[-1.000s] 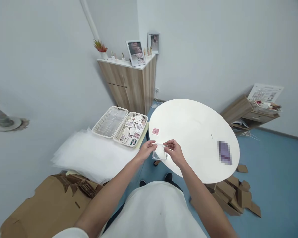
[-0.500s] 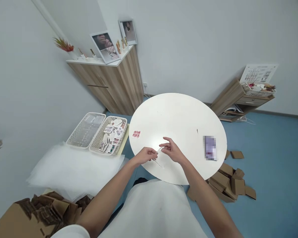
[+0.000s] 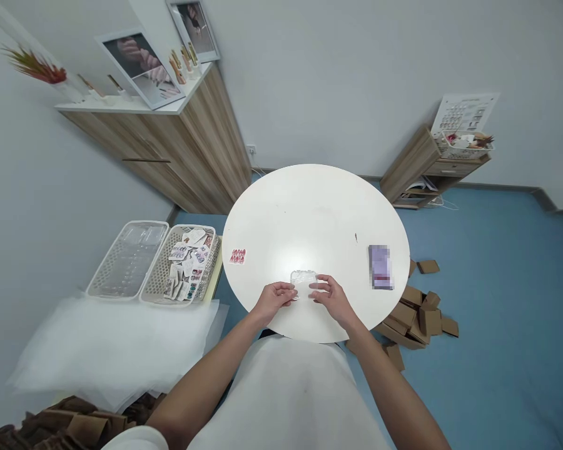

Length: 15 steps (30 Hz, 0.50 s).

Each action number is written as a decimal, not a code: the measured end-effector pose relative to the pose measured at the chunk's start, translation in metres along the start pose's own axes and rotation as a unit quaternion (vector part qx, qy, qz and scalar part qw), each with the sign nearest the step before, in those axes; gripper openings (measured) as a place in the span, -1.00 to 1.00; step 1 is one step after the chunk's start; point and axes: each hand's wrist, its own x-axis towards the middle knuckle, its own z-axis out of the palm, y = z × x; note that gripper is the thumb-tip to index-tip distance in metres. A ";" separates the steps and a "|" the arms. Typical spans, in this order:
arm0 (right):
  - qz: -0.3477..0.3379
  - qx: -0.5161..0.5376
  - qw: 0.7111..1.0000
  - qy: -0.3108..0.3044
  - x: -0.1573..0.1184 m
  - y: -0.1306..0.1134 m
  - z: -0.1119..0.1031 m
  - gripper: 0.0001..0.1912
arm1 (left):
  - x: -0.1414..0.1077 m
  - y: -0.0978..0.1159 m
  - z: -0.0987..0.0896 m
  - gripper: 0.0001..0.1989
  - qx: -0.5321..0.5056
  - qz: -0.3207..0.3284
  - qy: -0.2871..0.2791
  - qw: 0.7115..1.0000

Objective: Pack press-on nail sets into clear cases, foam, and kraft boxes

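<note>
A small clear plastic case (image 3: 303, 282) is between my hands at the near side of the round white table (image 3: 304, 212). My left hand (image 3: 275, 300) pinches its left edge, thumb and fingers closed on it. At the right edge, the thumb and curled fingers of my right hand (image 3: 332, 299) grip the case. I cannot tell whether it rests on the tabletop or is held just above. A card of red press-on nails (image 3: 238, 256) lies on the table to the left. On the right is a purple packet (image 3: 380, 267), partly blurred out.
Left of the table stand a white basket of nail cards (image 3: 181, 294) and a basket of clear plastic cases (image 3: 129, 259). White translucent sheets (image 3: 107, 344) lie in front of them. Cardboard boxes (image 3: 415, 315) sit on the floor at right. A small dark piece (image 3: 356, 237) lies on the table.
Both hands have turned the clear case from edge-on to facing me, and my right hand's raised fingers have come down to its side. The view has shifted slightly right.
</note>
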 end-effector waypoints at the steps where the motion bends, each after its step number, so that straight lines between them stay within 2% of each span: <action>1: -0.002 0.006 1.000 0.017 -0.002 0.001 0.004 -0.52 | 0.001 -0.002 -0.001 -0.58 0.004 0.008 0.000 1.000; 5: -0.016 0.013 0.997 0.068 -0.008 0.005 0.017 -0.52 | 0.002 -0.007 -0.009 -0.51 0.046 0.070 0.008 0.996; 8: -0.028 0.013 0.996 0.088 -0.012 0.006 0.020 -0.52 | 0.000 -0.004 -0.020 -0.33 0.113 0.136 -0.016 0.984; 12: -0.037 0.020 0.995 0.096 -0.022 0.010 0.023 -0.55 | -0.003 0.006 -0.029 0.01 0.266 0.228 -0.089 0.932; 15: -0.045 0.027 0.994 0.098 -0.029 0.013 0.027 -0.59 | -0.002 0.013 -0.028 -0.09 0.317 0.276 -0.116 0.900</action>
